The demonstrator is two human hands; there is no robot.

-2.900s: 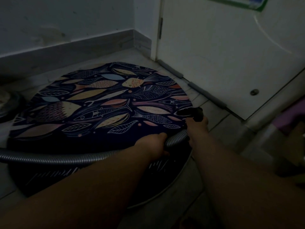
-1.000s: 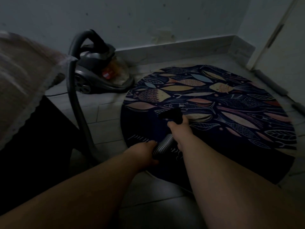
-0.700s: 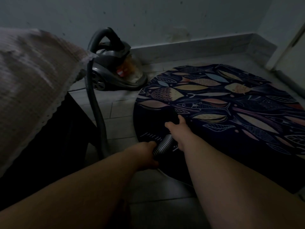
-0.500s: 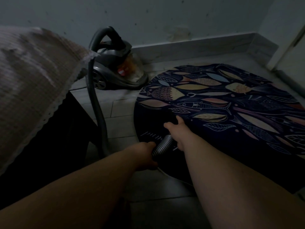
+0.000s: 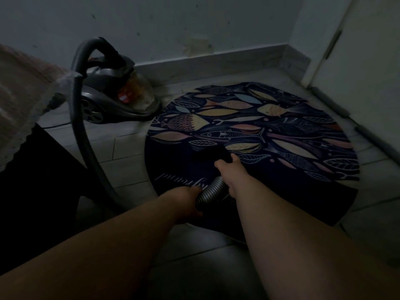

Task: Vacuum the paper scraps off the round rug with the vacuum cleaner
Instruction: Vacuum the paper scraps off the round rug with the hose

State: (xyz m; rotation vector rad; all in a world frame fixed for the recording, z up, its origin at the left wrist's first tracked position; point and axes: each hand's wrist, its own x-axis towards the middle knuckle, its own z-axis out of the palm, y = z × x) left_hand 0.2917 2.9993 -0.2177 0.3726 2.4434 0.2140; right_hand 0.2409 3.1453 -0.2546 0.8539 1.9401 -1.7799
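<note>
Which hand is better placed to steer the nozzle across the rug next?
Right. The right hand grips the nozzle over the rug; the left hand only holds the hose behind it.

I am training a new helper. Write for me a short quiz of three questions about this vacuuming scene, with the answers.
1. True or false: the grey canister vacuum cleaner stands in the middle of the round dark fish-pattern rug.
2. Which hand is nearer the black nozzle? A: left hand. B: right hand.
3. Fill in: the left hand grips the ribbed grey ____.
Key: 1 false, it stands on the floor tiles beside the rug; 2 B; 3 hose.
</note>
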